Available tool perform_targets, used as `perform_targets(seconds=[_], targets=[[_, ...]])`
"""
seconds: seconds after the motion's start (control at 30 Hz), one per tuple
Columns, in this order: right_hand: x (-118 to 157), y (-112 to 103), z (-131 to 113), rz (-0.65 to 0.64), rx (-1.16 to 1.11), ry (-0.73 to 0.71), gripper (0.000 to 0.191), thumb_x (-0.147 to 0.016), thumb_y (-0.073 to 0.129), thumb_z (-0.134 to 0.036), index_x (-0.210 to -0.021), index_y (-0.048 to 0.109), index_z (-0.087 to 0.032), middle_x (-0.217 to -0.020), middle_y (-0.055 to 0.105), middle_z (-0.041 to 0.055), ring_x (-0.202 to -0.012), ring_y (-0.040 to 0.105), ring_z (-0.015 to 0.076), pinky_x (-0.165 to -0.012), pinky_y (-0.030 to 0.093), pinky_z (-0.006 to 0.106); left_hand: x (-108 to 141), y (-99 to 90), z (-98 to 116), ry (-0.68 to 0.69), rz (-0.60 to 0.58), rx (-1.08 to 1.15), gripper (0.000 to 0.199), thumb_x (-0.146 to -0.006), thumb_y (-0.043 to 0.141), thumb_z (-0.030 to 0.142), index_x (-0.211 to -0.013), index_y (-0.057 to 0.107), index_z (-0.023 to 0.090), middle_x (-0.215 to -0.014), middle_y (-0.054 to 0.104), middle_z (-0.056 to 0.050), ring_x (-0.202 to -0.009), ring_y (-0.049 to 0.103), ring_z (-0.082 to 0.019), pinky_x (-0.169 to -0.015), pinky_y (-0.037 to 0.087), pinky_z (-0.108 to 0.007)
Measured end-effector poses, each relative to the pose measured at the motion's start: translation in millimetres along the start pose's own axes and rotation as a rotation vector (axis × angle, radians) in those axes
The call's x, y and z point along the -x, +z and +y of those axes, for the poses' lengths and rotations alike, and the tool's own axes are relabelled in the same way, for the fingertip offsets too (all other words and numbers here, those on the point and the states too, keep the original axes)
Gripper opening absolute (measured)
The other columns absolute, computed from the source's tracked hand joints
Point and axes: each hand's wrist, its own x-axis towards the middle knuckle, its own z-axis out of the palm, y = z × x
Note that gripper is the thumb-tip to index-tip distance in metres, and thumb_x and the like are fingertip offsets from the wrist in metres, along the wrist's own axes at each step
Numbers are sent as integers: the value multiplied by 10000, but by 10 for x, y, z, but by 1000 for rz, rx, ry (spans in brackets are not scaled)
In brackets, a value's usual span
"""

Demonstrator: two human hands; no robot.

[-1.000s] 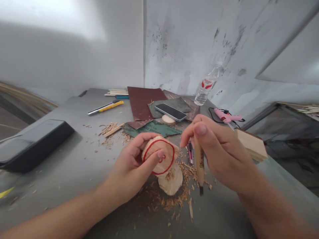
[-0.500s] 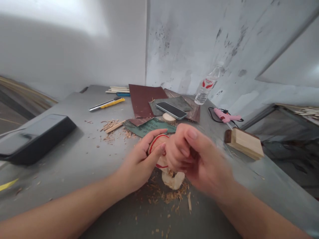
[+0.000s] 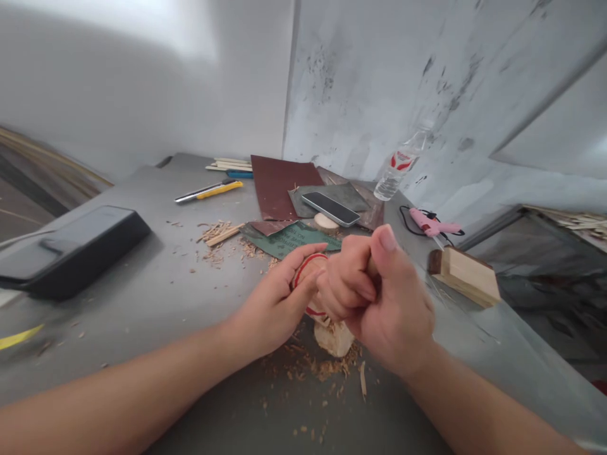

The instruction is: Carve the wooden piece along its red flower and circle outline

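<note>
A round wooden piece with a red line round its edge (image 3: 317, 309) is gripped by my left hand (image 3: 268, 309), thumb on top and fingers along its far side. Pressed against that piece, my right hand (image 3: 379, 291) is curled into a fist with the thumb raised. Whatever sits inside the fist is hidden by the fingers. Beneath both hands, a pale wood chunk (image 3: 336, 341) rests on the table among wood shavings (image 3: 327, 368).
Sandpaper sheets (image 3: 284, 186), a phone (image 3: 331, 208) and a wooden disc (image 3: 326, 221) lie ahead. Left are a yellow utility knife (image 3: 220, 189) and a black case (image 3: 71, 253). A water bottle (image 3: 401, 165), pink glue gun (image 3: 431, 222) and wooden block (image 3: 465, 275) stand right.
My right fist has tilted, its thumb now pointing more upward, while staying against the wooden piece. The left hand keeps its hold. The view has shifted slightly.
</note>
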Motion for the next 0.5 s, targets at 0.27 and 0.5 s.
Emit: perform_targets(seconds=[0.27, 0.5], targets=[[12, 11, 65, -99, 160, -41, 623, -1029, 508, -628, -583, 347, -224, -530, 280, -42, -489, 260, 118, -500, 224, 320, 22, 12, 153, -182, -68, 464, 351, -1026, 497, 454, -1205, 650, 194, -1117, 748, -76, -1165, 657, -275, -905, 546, -359], [36, -31, 55, -107, 65, 32, 634, -1019, 482, -671, -589, 351, -223, -523, 230, -54, -447, 204, 106, -468, 161, 311, 22, 61, 123, -198, -75, 541, 430, -1040, 531, 417, -1424, 596, 234, -1393, 694, -67, -1409, 562, -255, -1134, 482, -381]])
